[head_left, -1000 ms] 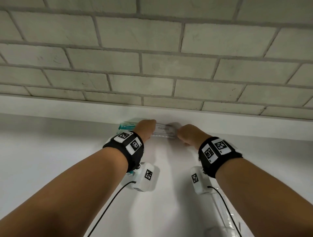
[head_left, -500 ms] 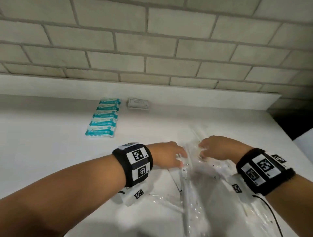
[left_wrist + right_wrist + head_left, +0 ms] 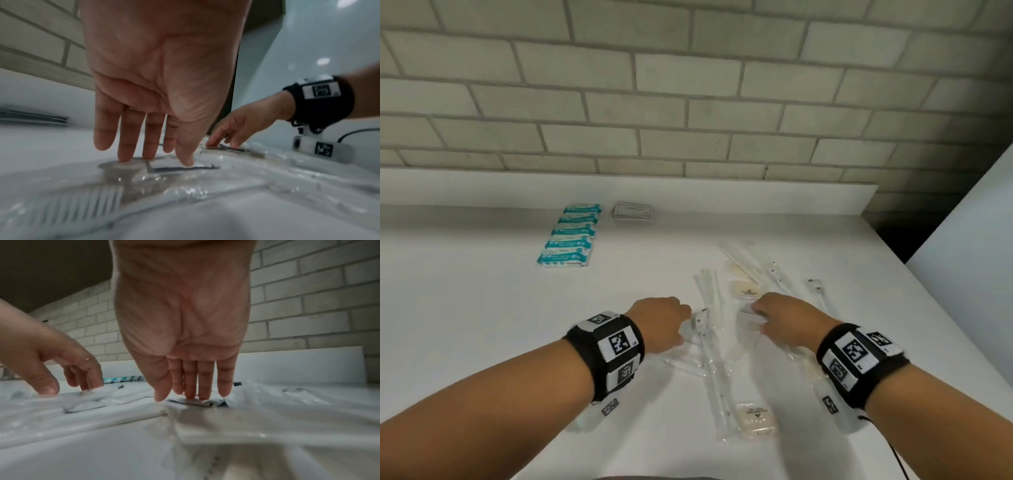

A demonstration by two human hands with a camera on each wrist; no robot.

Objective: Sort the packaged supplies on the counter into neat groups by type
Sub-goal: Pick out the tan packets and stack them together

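Several loose clear-wrapped supplies lie in the middle of the white counter [image 3: 465, 308]: a comb [image 3: 710, 294], a long toothbrush pack [image 3: 714, 363] and soap packets [image 3: 755, 416]. My left hand [image 3: 671, 318] hovers at the pile's left edge; in the left wrist view its straight fingers [image 3: 125, 146] touch a small flat clear packet [image 3: 123, 164]. My right hand [image 3: 763, 308] is at the pile's right part. Its straight fingertips [image 3: 202, 391] press a small flat packet [image 3: 197, 403]. Neither hand grips anything.
A neat row of teal packets [image 3: 566, 236] lies at the back left, and a small stack of white packets [image 3: 632, 210] sits beside it by the backsplash [image 3: 756, 195]. More wrapped toothbrushes [image 3: 818, 291] lie to the right. A white panel [image 3: 969, 257] bounds the counter's right side.
Both hands have pulled back from the stack of white packets at the backsplash to the loose pile nearer me. Their fingers now touch small packets there.
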